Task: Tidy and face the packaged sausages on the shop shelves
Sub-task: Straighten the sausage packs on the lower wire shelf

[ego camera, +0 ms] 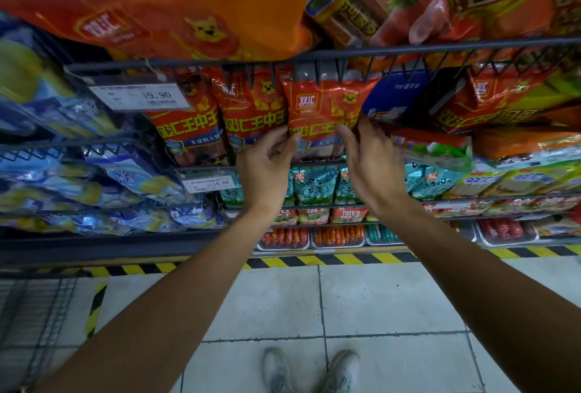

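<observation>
Both forearms are extended from the bottom of the view up to the middle wire shelf (314, 163). The left hand (265, 161) and the right hand (369, 159) are closed on the lower corners of one red sausage pack (320, 112), with fingers curled around its left and right edges. This pack stands upright, label outward, at the right end of a row of matching red packs (220, 115), just beside a blue pack (396, 93).

Risks, as judged from this position:
- The pack top sits among the wire prongs (342, 70) of the shelf above; a lift or a pull may snag or tear the film.
- Sideways pressure may tip the neighbouring packs out of line.
- The large orange bag (176, 21) overhangs the upper rail and may be dislodged if the rack is jolted.
</observation>
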